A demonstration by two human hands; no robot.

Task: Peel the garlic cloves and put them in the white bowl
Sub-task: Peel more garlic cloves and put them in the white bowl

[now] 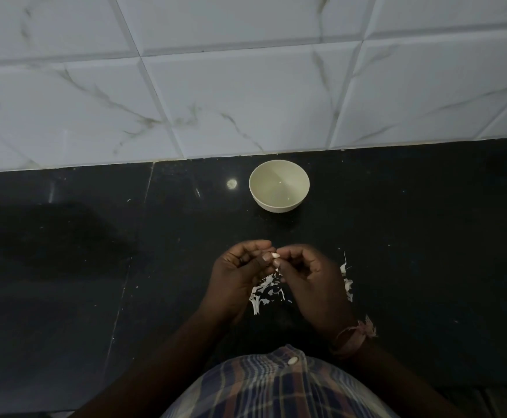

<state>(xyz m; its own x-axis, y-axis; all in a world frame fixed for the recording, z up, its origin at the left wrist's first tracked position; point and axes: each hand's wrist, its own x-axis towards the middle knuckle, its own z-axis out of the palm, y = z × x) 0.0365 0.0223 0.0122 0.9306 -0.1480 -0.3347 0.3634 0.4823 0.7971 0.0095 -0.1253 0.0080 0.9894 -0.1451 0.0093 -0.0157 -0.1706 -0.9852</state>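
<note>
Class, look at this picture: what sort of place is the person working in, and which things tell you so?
Most likely a home kitchen: a dark stone countertop backed by marble-patterned wall tiles, a white bowl on it, and both hands peeling a garlic clove.

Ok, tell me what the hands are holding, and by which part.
A small pale garlic clove, pinched at its two ends between left hand and right hand fingertips.

One white bowl [279, 185] far on the desk [412, 236]. One garlic clove [275, 256] pinched between two hands: left [240, 274], right [311, 280]. Peel scraps [266, 292] too many to count.
</note>
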